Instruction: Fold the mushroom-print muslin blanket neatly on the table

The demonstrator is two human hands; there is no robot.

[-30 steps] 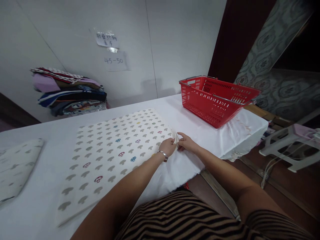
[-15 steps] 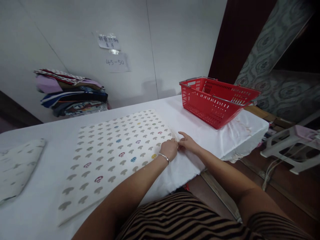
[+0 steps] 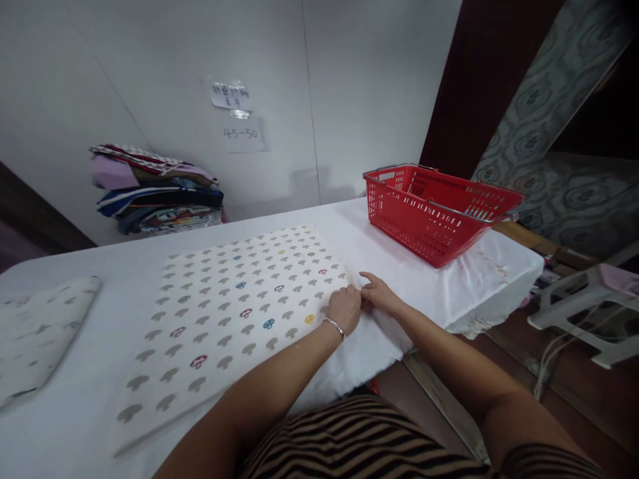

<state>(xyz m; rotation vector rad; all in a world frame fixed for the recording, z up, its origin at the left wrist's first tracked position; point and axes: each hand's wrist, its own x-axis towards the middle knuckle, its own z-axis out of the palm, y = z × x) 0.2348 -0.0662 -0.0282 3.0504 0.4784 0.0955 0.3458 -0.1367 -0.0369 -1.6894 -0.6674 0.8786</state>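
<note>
A white cloth (image 3: 219,319) printed with grey and a few coloured mushrooms lies folded flat on the white-covered table. At its right edge, near the front corner, my left hand (image 3: 345,307) is closed on the cloth, a silver bracelet around the wrist. My right hand (image 3: 378,293) meets it there, thumb and fingers pinching the same edge. The fingertips of both hands partly hide the bit of cloth between them.
A red shopping basket (image 3: 419,226) stands at the table's back right. Another folded patterned cloth (image 3: 44,332) lies at the left. Behind the table is a stack of folded fabrics (image 3: 160,193). A pale plastic stool (image 3: 589,313) stands at the right.
The view has shifted slightly, so everything sits a little lower and mostly further right. Both hands stay at the cloth's right edge, with hardly any visible movement.
</note>
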